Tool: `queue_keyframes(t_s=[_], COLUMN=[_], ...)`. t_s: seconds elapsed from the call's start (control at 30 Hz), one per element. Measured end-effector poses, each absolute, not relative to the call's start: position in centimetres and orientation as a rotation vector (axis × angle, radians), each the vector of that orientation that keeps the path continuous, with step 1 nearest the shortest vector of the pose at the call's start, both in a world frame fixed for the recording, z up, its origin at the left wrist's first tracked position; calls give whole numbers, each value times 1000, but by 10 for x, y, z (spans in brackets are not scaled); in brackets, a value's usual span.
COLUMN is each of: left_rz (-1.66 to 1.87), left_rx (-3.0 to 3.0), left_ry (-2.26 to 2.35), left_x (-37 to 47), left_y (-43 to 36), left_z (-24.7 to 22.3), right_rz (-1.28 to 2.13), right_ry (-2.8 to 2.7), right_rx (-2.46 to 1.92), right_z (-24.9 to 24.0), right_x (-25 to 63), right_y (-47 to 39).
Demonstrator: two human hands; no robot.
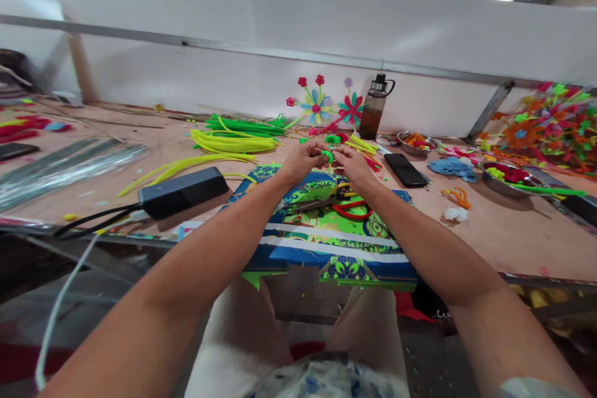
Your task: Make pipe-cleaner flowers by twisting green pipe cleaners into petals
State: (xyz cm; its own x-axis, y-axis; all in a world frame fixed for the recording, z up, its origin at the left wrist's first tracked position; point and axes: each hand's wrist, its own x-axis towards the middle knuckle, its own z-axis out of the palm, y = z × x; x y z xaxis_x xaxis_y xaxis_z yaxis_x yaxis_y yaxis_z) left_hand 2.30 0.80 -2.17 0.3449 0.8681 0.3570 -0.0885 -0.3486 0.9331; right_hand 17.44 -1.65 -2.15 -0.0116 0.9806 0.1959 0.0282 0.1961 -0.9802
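Observation:
Over the far part of a blue and green patterned board (298,255), my two hands meet fingertip to fingertip. A small green fuzzy piece (328,156) sits between them. My left hand (305,160) pinches it from the left, and the fingers of my right hand (353,165) close on its right side. Its exact shape is partly hidden by the fingers. Below the hands, scissors with red handles (352,210) lie on the board. More green curled pieces (333,138) rest just beyond my fingertips.
Green stems (249,125) and yellow stems (233,142) lie at the back left, near a dark box-shaped device (184,193). A bottle (372,109) stands behind the hands. Rightward are a black phone (405,170), a blue cloth (452,168) and metal bowls (508,186).

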Motion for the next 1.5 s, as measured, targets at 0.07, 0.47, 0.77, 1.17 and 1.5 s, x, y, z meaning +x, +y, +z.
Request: queue_keyframes(t_s=[0.07,0.47,0.77,1.17,1.5], left_rz=[1179,1137,1189,994,1109], left_rx=[1594,1627,1676,1046,1139], left_ry=[719,715,778,598,630], left_x=[23,19,17,26,26], left_y=[7,9,9,2,5], left_z=[-21,-18,-16,-20,-23], right_rz=[1123,1242,1245,1133,1110], right_ry=[-1308,-1367,-1353,-1450,-1317], right_rx=[-1038,-921,-912,-855,-975], right_z=[-20,-17,-22,-17,-23], right_x=[175,181,181,184,183], right_y=[-18,-17,-14,-17,-10])
